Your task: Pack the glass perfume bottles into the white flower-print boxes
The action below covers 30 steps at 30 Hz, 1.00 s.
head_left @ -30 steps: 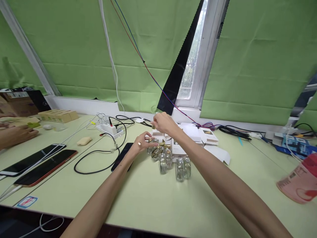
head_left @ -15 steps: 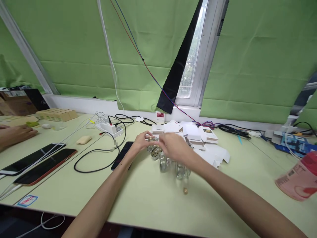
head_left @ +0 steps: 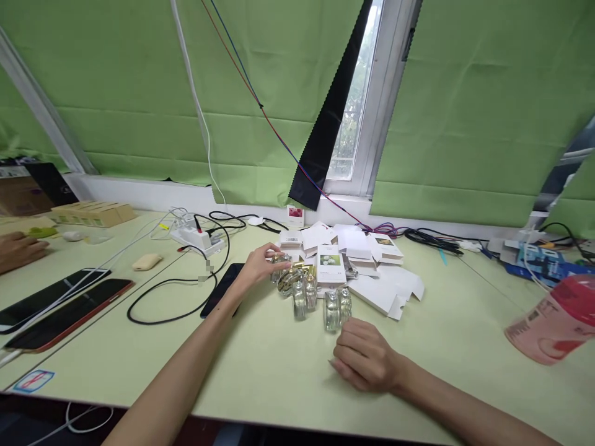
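Note:
My left hand (head_left: pixel 258 265) has its thumb and fingers closed around a small clear glass perfume bottle (head_left: pixel 279 257) with gold at its top. Close by stand more bottles of the same kind: a pair (head_left: pixel 300 298) in front of the gold parts and another pair (head_left: pixel 331 310) nearer to me. Several gold pieces (head_left: pixel 303 270) lie among them. Low over the table, just in front of the nearer pair, my right hand (head_left: pixel 362 354) is curled with its fingers together. Its palm side is hidden, so what it holds cannot be seen.
Opened white cartons (head_left: pixel 385 288) pile up behind the bottles. A black phone (head_left: pixel 224 290) lies by my left forearm, with a power strip (head_left: pixel 198 238) and cables beyond. A pink container (head_left: pixel 553 319) stands right. Another person's hand (head_left: pixel 21 249) rests far left.
My right hand came down from above the cartons toward me, to where a small gold piece lay half a second ago; that piece is now out of sight. My left hand stayed at the bottle.

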Motion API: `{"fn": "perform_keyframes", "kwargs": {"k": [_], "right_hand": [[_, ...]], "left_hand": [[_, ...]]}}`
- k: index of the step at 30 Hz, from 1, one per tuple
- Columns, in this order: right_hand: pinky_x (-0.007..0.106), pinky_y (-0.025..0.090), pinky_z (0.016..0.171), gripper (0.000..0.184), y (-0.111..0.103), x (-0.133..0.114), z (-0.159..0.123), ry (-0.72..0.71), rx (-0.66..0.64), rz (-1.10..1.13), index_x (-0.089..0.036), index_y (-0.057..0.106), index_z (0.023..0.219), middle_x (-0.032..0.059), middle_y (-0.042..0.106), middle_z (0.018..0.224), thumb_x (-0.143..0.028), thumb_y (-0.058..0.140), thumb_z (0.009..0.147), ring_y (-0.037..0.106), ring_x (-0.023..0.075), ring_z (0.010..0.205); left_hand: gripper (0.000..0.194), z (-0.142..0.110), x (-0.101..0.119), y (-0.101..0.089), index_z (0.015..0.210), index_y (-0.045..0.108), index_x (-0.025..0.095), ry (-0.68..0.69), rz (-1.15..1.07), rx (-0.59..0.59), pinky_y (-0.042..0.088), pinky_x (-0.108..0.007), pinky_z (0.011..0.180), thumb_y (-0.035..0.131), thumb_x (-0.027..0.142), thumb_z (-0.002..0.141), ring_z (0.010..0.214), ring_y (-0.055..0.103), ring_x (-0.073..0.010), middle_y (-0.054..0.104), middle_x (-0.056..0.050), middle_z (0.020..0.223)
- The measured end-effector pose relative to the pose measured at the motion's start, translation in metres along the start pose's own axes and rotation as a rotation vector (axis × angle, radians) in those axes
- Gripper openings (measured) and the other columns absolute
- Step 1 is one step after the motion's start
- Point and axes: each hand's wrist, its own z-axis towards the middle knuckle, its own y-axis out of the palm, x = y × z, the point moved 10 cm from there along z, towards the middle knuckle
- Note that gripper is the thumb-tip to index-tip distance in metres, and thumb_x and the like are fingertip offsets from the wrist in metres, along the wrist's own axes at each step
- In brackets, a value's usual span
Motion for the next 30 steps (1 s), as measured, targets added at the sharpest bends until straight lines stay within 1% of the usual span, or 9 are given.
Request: {"fn": "perform_keyframes", "kwargs": {"k": [6, 10, 12, 16, 18, 20, 22, 25, 30], "right_hand": [[0.033, 0.027, 0.054, 0.033, -0.025, 0.026, -0.013, 0.126, 0.265, -0.110, -0.023, 0.045, 0.064, 0.0016, 0.044, 0.055, -0.016, 0.037, 0.095, 0.038, 0.0171, 0.053], [0.032, 0.026, 0.053, 0.038, -0.051, 0.062, -0.015, 0.371, 0.392, -0.119, -0.024, 0.038, 0.061, 0.0000, 0.038, 0.053, -0.019, 0.033, 0.098, 0.036, 0.0161, 0.052], [0.031, 0.026, 0.053, 0.041, -0.058, 0.084, -0.017, 0.581, 0.284, -0.128, -0.024, 0.034, 0.060, -0.0009, 0.037, 0.052, -0.024, 0.033, 0.100, 0.036, 0.0150, 0.050], [0.030, 0.027, 0.053, 0.043, -0.033, 0.102, -0.043, 0.943, -0.371, -0.116, -0.023, 0.039, 0.061, -0.0006, 0.049, 0.052, -0.040, 0.041, 0.100, 0.043, 0.0150, 0.047], [0.030, 0.028, 0.055, 0.037, -0.019, 0.089, -0.058, 0.958, -0.647, -0.123, -0.023, 0.048, 0.067, 0.0031, 0.060, 0.061, -0.044, 0.046, 0.098, 0.054, 0.0193, 0.055], [0.031, 0.028, 0.056, 0.025, -0.006, 0.072, -0.065, 0.901, -0.793, -0.118, -0.024, 0.054, 0.077, 0.0069, 0.067, 0.074, -0.038, 0.050, 0.096, 0.061, 0.0237, 0.065], [0.032, 0.029, 0.057, 0.011, 0.002, 0.063, -0.068, 0.869, -0.842, -0.112, -0.024, 0.057, 0.087, 0.0087, 0.069, 0.082, -0.024, 0.049, 0.095, 0.064, 0.0250, 0.071], [0.030, 0.031, 0.057, 0.010, 0.003, 0.071, -0.068, 0.900, -0.872, -0.098, -0.023, 0.056, 0.088, 0.0091, 0.068, 0.084, -0.016, 0.050, 0.091, 0.064, 0.0247, 0.075], [0.027, 0.034, 0.057, 0.010, -0.022, 0.133, -0.047, 1.062, -0.684, -0.084, -0.022, 0.055, 0.087, 0.0061, 0.067, 0.082, -0.019, 0.048, 0.093, 0.061, 0.0208, 0.073]], "left_hand": [[0.054, 0.000, 0.001, -0.001, 0.092, 0.062, 0.023, 0.008, 0.027, 0.016, 0.052, -0.031, 0.067, 0.080, 0.059, 0.056, 0.095, 0.070, -0.0288, 0.075, -0.009, 0.111], [0.057, -0.001, 0.003, -0.002, 0.095, 0.064, 0.023, 0.018, 0.038, 0.027, 0.052, -0.029, 0.065, 0.082, 0.059, 0.054, 0.097, 0.070, -0.0291, 0.076, -0.008, 0.109], [0.056, -0.002, 0.005, -0.002, 0.098, 0.064, 0.024, 0.028, 0.039, 0.026, 0.053, -0.029, 0.067, 0.081, 0.059, 0.056, 0.101, 0.069, -0.0294, 0.076, -0.008, 0.111], [0.056, -0.004, 0.010, -0.003, 0.104, 0.065, 0.026, 0.054, 0.029, 0.024, 0.054, -0.031, 0.074, 0.079, 0.059, 0.061, 0.108, 0.068, -0.0310, 0.075, -0.007, 0.114], [0.058, -0.005, 0.011, -0.004, 0.108, 0.065, 0.027, 0.055, 0.034, 0.040, 0.055, -0.032, 0.078, 0.079, 0.059, 0.061, 0.109, 0.068, -0.0314, 0.073, -0.007, 0.119], [0.060, -0.005, 0.011, -0.005, 0.111, 0.065, 0.028, 0.058, 0.040, 0.048, 0.055, -0.033, 0.082, 0.078, 0.060, 0.062, 0.112, 0.066, -0.0316, 0.070, -0.007, 0.124], [0.061, -0.005, 0.010, -0.003, 0.113, 0.064, 0.027, 0.062, 0.041, 0.028, 0.055, -0.034, 0.086, 0.076, 0.061, 0.064, 0.115, 0.064, -0.0318, 0.070, -0.008, 0.124], [0.062, -0.005, 0.008, 0.001, 0.113, 0.063, 0.026, 0.070, 0.029, -0.009, 0.056, -0.035, 0.085, 0.074, 0.063, 0.065, 0.114, 0.065, -0.0312, 0.071, -0.010, 0.120], [0.060, -0.003, 0.008, 0.000, 0.108, 0.065, 0.025, 0.100, 0.021, -0.025, 0.056, -0.033, 0.083, 0.076, 0.063, 0.063, 0.112, 0.066, -0.0294, 0.070, -0.010, 0.120]]}}
